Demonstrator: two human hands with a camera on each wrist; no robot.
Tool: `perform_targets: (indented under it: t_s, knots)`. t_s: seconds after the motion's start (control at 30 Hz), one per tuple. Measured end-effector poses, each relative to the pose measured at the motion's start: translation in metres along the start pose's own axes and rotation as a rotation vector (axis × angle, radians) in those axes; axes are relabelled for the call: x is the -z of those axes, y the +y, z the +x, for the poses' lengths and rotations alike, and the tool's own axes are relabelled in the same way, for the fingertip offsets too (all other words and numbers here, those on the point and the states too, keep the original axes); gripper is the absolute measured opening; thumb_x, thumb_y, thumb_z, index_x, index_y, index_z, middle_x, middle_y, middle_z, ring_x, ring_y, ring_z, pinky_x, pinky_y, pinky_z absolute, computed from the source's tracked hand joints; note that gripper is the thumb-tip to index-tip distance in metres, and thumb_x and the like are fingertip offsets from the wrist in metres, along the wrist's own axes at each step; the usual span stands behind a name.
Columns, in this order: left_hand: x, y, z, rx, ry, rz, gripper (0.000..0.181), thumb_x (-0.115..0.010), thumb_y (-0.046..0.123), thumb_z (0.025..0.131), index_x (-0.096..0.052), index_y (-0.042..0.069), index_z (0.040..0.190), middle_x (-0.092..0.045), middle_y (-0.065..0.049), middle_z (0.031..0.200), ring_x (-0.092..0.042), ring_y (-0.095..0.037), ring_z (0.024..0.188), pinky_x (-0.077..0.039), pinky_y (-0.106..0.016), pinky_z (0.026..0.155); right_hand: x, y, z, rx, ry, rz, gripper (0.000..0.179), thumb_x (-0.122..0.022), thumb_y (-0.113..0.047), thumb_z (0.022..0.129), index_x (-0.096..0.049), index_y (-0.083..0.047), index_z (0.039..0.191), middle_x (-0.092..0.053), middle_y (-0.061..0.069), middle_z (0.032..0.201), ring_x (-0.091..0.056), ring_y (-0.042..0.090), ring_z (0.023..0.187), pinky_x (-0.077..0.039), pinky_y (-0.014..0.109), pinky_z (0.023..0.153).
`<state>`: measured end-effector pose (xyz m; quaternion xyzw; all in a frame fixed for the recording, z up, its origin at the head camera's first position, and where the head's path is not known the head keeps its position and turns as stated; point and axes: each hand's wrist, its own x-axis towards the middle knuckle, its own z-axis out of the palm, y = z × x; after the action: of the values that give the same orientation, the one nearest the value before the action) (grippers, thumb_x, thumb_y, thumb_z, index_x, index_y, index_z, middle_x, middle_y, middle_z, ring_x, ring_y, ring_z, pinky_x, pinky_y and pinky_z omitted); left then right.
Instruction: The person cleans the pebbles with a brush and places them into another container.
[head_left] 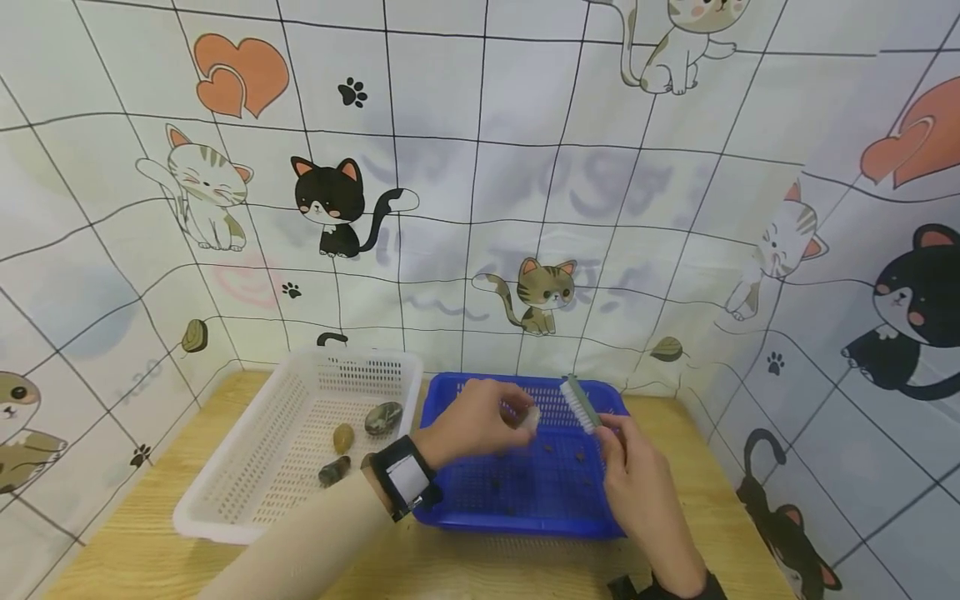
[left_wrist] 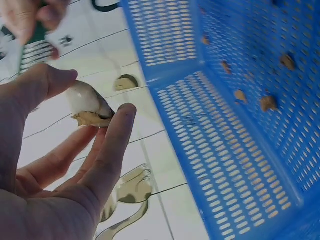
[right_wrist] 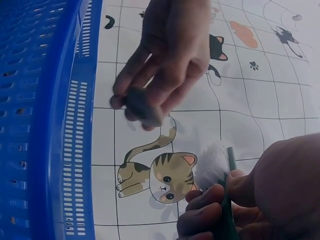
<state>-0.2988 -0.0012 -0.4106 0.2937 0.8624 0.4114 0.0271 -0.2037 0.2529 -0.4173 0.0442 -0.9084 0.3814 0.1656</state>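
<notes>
My left hand (head_left: pixel 474 421) pinches a small pale stone (left_wrist: pixel 89 100) between thumb and fingertips over the blue plastic basket (head_left: pixel 517 523). In the left wrist view the stone looks smooth and whitish, with a rough tan patch along its lower edge. A green-backed scrub brush (head_left: pixel 581 405) with white bristles is gripped in my right hand (head_left: pixel 643 483), above the basket's right side. Its bristles (right_wrist: pixel 210 167) face toward the left hand, with a gap between brush and stone. Several small brown bits (left_wrist: pixel 268 103) lie on the basket's floor.
To the left stands a white plastic basket (head_left: pixel 213 525) holding a dark patterned stone (head_left: pixel 383 418), a yellowish stone (head_left: pixel 342 438) and a dark banded stone (head_left: pixel 334 472). Both baskets sit on a wood-grain table (head_left: pixel 697 442). Behind hangs a cat-print sheet (head_left: pixel 442 250).
</notes>
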Motion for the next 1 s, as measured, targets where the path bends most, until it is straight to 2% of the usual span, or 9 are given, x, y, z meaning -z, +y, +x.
perform_targets:
  t_s: [0.1, 0.27, 0.43, 0.6, 0.7, 0.83, 0.93, 1.0]
  knots:
    - [0.005, 0.003, -0.008, 0.015, 0.05, -0.059, 0.045, -0.094, 0.028, 0.098, -0.084, 0.015, 0.14, -0.088, -0.003, 0.125, -0.086, -0.015, 0.105, -0.069, -0.023, 0.078, -0.001, 0.0, 0.0, 0.023, 0.012, -0.005, 0.035, -0.053, -0.015, 0.125, -0.066, 0.008, 0.149, -0.066, 0.008, 0.094, -0.053, 0.011, 0.076, -0.044, 0.024, 0.061]
    - [0.011, 0.004, -0.02, 0.012, 0.092, -0.148, 0.048, -0.094, 0.031, 0.1, -0.083, 0.016, 0.144, -0.09, -0.005, 0.125, -0.088, -0.015, 0.105, -0.072, -0.026, 0.082, -0.002, 0.0, -0.001, 0.036, 0.028, -0.004, 0.033, -0.055, -0.014, 0.125, -0.068, 0.006, 0.147, -0.064, 0.006, 0.092, -0.05, 0.008, 0.073, -0.043, 0.024, 0.059]
    - [0.011, 0.0, -0.031, 0.039, 0.106, -0.248, 0.049, -0.092, 0.037, 0.102, -0.082, 0.017, 0.145, -0.088, -0.006, 0.136, -0.088, -0.021, 0.113, -0.073, -0.034, 0.099, -0.005, -0.001, -0.002, 0.042, 0.018, 0.015, 0.032, -0.057, -0.013, 0.124, -0.069, 0.006, 0.146, -0.065, 0.006, 0.092, -0.052, 0.008, 0.072, -0.045, 0.023, 0.058]
    - [0.01, -0.006, -0.042, 0.114, 0.089, -0.441, 0.05, -0.087, 0.035, 0.107, -0.079, 0.014, 0.151, -0.083, -0.01, 0.147, -0.085, -0.027, 0.127, -0.067, -0.049, 0.117, -0.01, -0.004, -0.003, 0.048, -0.009, 0.023, 0.033, -0.056, -0.014, 0.124, -0.067, 0.006, 0.148, -0.069, 0.006, 0.094, -0.053, 0.008, 0.073, -0.046, 0.023, 0.058]
    - [0.011, -0.01, -0.049, 0.148, 0.06, -0.565, 0.052, -0.083, 0.034, 0.111, -0.073, 0.013, 0.158, -0.082, -0.011, 0.148, -0.081, -0.028, 0.136, -0.059, -0.055, 0.128, -0.013, -0.006, -0.004, 0.051, -0.013, 0.019, 0.033, -0.057, -0.013, 0.124, -0.067, 0.005, 0.149, -0.071, 0.007, 0.096, -0.054, 0.008, 0.074, -0.048, 0.023, 0.059]
    - [0.012, -0.014, -0.056, 0.149, 0.021, -0.702, 0.055, -0.079, 0.033, 0.114, -0.067, 0.015, 0.164, -0.082, -0.014, 0.147, -0.078, -0.03, 0.142, -0.049, -0.054, 0.138, -0.017, -0.009, -0.007, 0.087, -0.001, 0.02, 0.032, -0.059, -0.015, 0.123, -0.068, 0.003, 0.149, -0.072, 0.004, 0.095, -0.054, 0.005, 0.073, -0.048, 0.023, 0.059]
    - [0.011, -0.015, -0.059, 0.143, 0.009, -0.79, 0.054, -0.076, 0.03, 0.116, -0.065, 0.013, 0.166, -0.08, -0.016, 0.151, -0.077, -0.027, 0.143, -0.05, -0.045, 0.138, -0.021, -0.011, -0.009, 0.106, -0.008, 0.044, 0.032, -0.059, -0.016, 0.123, -0.069, 0.0, 0.148, -0.066, 0.001, 0.091, -0.05, 0.003, 0.07, -0.045, 0.023, 0.057]
    - [0.01, -0.016, -0.061, 0.136, -0.001, -0.859, 0.053, -0.073, 0.026, 0.118, -0.062, 0.009, 0.167, -0.074, -0.019, 0.16, -0.076, -0.025, 0.145, -0.052, -0.039, 0.136, -0.024, -0.013, -0.01, 0.116, -0.016, 0.064, 0.03, -0.059, -0.016, 0.123, -0.069, -0.001, 0.148, -0.062, -0.001, 0.089, -0.048, 0.003, 0.068, -0.045, 0.023, 0.056]
